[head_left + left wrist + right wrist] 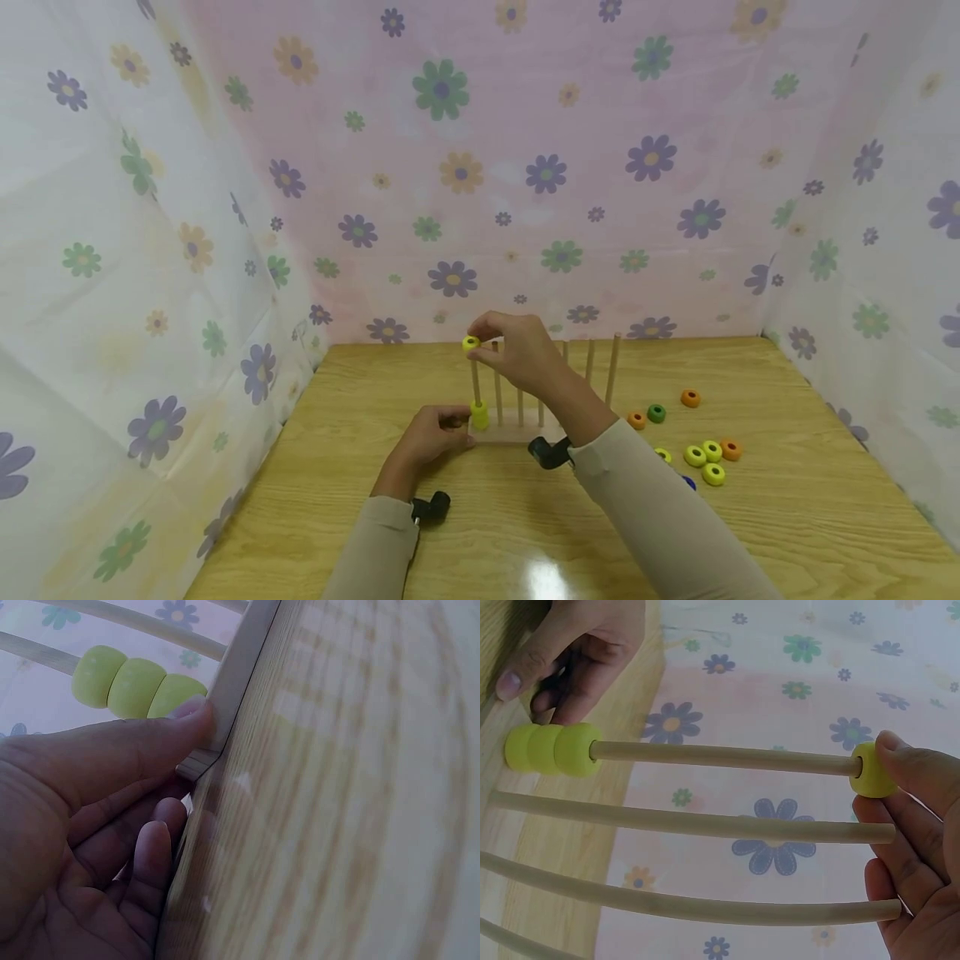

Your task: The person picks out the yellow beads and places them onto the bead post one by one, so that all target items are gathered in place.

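Observation:
A wooden peg stand (pixel 506 436) with several upright rods stands on the table. At its left end, my left hand (pixel 427 435) holds the base, with the thumb over the edge beside the lowest bead and the index finger behind. Three yellow beads (pixel 551 750) are stacked at the bottom of the leftmost rod (pixel 727 757). Up at that rod's tip, my right hand (pixel 525 354) pinches another yellow bead (pixel 871 778) between thumb and fingers. The rod's end is inside this bead's hole. Other fingers of the right hand lie close to the neighbouring rods' tips.
Loose beads lie right of the stand: several yellow ones (pixel 694 456), orange ones (pixel 691 398), a green one (pixel 657 413) and a blue one (pixel 688 482) partly behind the right sleeve. Flowered cloth (pixel 450 225) hangs behind the table and along both sides.

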